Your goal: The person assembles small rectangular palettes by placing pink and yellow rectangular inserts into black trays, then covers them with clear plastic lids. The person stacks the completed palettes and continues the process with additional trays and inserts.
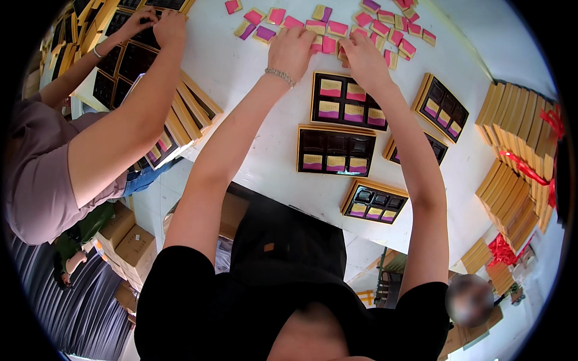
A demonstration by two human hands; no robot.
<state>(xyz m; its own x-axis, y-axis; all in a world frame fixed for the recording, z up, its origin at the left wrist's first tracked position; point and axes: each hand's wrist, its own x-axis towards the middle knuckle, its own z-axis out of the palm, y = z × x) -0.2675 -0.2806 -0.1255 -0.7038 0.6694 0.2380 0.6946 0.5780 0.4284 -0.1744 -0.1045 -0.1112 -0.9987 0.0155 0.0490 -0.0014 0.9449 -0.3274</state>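
My left hand (291, 55), with a chain bracelet at the wrist, reaches to the far part of the white table. Its fingers close on a small pink-and-gold packet (316, 43) among the scattered ones. Beside it, my right hand (368, 63) bends its fingertips together at another small packet (342, 55), mostly hidden by the fingers. Just below the hands lies a gold-edged box (348, 121) with a black compartment tray; packets fill its front row and part of its back row. Nearer me, a second box (308, 143) has packets only in its front row.
More part-filled boxes lie nearby: one nearest me (374, 200), one at the right (442, 105) and one under my right forearm (437, 147). Stacked boxes (512, 120) with red ribbon (530, 171) line the right. A co-worker's arms (129, 141) work over trays (137, 60) at the left.
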